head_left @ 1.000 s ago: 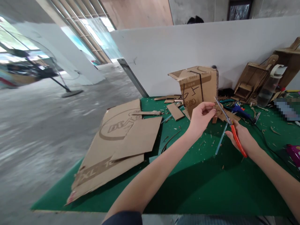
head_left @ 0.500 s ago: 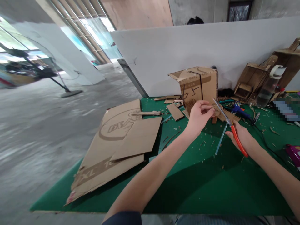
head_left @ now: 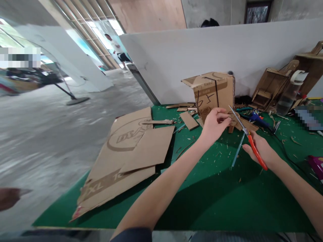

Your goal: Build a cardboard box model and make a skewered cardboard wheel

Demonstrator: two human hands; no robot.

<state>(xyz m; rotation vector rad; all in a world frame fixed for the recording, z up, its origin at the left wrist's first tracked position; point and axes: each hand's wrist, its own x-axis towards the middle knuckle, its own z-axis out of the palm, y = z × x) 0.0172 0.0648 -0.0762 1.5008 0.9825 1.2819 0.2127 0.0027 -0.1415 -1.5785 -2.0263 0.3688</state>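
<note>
My right hand [head_left: 261, 146] grips red-handled scissors [head_left: 256, 151], their blades pointing up and to the left. My left hand [head_left: 215, 124] pinches a small piece of cardboard [head_left: 232, 119] between thumb and fingers, right beside the blades. Part of that piece is hidden by my fingertips. Behind my left hand stands a cardboard box [head_left: 224, 90] with black marks and a black line on it. A translucent glue stick [head_left: 238, 153] lies on the green tabletop [head_left: 227, 201] below the scissors.
Flat cardboard sheets [head_left: 131, 144] lie on the left, with cardboard strips [head_left: 189, 120] near the box. A blue glue gun [head_left: 259, 119], bottle [head_left: 287, 94], wooden pieces [head_left: 270, 87] and purple packet [head_left: 315, 166] are on the right. A white partition [head_left: 171, 64] stands behind. Another person's hand [head_left: 10, 198] shows at left.
Another person's hand has come into view at the left edge, and a person appears in the far background. My hands, the scissors and the cardboard piece are almost unmoved.
</note>
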